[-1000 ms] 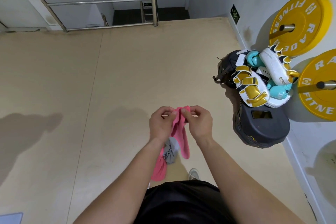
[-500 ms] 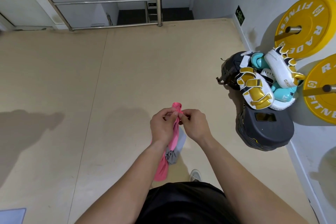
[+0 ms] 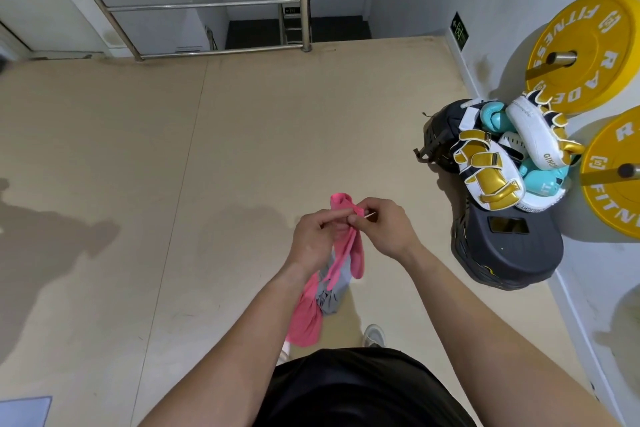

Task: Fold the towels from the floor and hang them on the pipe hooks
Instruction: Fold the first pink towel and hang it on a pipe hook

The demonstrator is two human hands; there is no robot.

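Over the beige floor (image 3: 173,184), at lower centre of the frame, a pink towel (image 3: 356,255) hangs bunched beside a grey towel (image 3: 330,296). The left hand (image 3: 317,241) and right hand (image 3: 384,229) pinch its top edge; best to find two corners and shake it flat before folding

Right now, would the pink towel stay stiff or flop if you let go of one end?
Probably flops: the pink towel droops limp below the left hand and right hand. Likely light, since fingers alone pinch it up. Soft cloth, so hardly breakable.
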